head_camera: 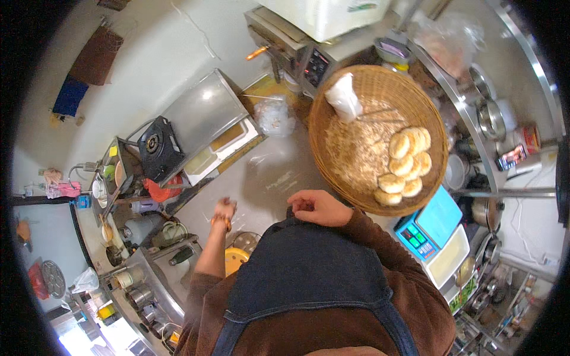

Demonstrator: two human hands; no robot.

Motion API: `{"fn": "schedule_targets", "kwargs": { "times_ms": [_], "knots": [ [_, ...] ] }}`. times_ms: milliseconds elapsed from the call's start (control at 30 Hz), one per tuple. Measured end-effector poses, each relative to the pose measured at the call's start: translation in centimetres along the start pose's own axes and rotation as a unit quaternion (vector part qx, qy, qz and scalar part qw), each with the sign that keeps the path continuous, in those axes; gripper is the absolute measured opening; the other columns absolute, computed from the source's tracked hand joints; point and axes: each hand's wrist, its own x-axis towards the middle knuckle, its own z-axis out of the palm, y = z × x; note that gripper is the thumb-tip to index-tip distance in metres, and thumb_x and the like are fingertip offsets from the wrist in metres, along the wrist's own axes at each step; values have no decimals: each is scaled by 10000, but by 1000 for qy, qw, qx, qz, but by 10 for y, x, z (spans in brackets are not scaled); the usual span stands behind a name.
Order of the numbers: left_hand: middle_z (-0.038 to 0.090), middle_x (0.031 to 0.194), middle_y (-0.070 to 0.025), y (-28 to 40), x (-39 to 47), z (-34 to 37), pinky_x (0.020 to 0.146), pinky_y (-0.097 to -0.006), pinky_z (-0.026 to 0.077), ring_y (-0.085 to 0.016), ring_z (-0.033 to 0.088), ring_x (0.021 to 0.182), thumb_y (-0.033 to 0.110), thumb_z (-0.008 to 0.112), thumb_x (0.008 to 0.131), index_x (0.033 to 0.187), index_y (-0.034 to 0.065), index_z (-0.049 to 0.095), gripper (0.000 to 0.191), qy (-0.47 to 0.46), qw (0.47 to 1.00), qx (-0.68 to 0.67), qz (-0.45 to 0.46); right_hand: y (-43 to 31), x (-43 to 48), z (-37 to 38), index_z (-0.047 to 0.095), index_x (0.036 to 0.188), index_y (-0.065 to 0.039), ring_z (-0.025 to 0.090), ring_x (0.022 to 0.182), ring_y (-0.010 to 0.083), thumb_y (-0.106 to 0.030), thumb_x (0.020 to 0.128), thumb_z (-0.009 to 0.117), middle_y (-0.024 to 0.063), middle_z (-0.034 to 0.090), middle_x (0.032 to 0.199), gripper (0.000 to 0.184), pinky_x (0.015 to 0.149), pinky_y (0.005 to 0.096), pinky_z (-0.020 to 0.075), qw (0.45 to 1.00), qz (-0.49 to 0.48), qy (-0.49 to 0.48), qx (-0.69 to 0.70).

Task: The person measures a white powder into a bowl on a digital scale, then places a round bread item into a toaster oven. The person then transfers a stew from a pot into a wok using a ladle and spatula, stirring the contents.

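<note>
My left hand (225, 208) is held out over the floor beside my body, its fingers loosely curled and somewhat blurred; I cannot tell whether it holds anything. Just above the bib of my dark apron (307, 262), my right hand (318, 208) has curled fingers, and its palm is partly hidden. A large round wicker basket (318, 147) lies ahead and to the right, close to my right sleeve. Round pale breads (401, 164) are piled at its right side on a layer of flaky crumbs (356, 151). A white bag (345, 98) lies at its upper left.
A blue digital scale (438, 216) and a white tray (452, 258) stand right of my arm. Across to the left are a steel counter (205, 107) and a black gas burner (160, 149). A yellow stool (236, 260) is by my left arm.
</note>
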Motion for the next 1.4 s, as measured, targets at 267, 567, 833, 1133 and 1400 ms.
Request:
{"fn": "schedule_targets", "kwargs": {
  "times_ms": [267,567,833,1133,1400],
  "knots": [
    [678,1366,-190,339,136,34,1076,-406,518,-315,664,1247,312,800,893,1501,-11,497,753,42,946,106,305,-15,124,-64,669,1276,-13,672,897,170,-72,952,728,95,715,987,335,828,341,567,996,-5,40,-77],
    [532,1526,-232,542,262,62,1223,-439,390,-384,479,1446,316,812,856,1555,9,434,852,21,879,289,378,-56,221,-147,682,1262,-28,705,960,193,-61,953,733,111,721,1059,315,840,333,569,968,-36,217,-123],
    [737,1137,-223,597,373,98,918,-505,549,-416,705,1047,465,680,973,1202,2,663,517,-174,848,322,383,-73,235,-137,662,1270,14,666,962,129,63,992,643,55,710,1068,283,893,278,552,859,41,509,-24],
    [714,1008,-283,515,372,-8,839,-548,534,-489,678,967,431,632,1006,1077,-9,662,447,-198,832,260,447,-107,323,-154,665,1246,59,706,1017,159,-51,1034,644,96,752,1124,240,927,291,555,818,95,558,-105],
    [701,953,-260,413,344,-144,800,-553,522,-485,662,938,414,663,981,957,7,635,409,-200,868,284,353,-54,492,-172,691,1243,56,740,1038,321,-216,934,777,246,746,1129,420,910,379,578,825,110,521,-187]
  ]
}}
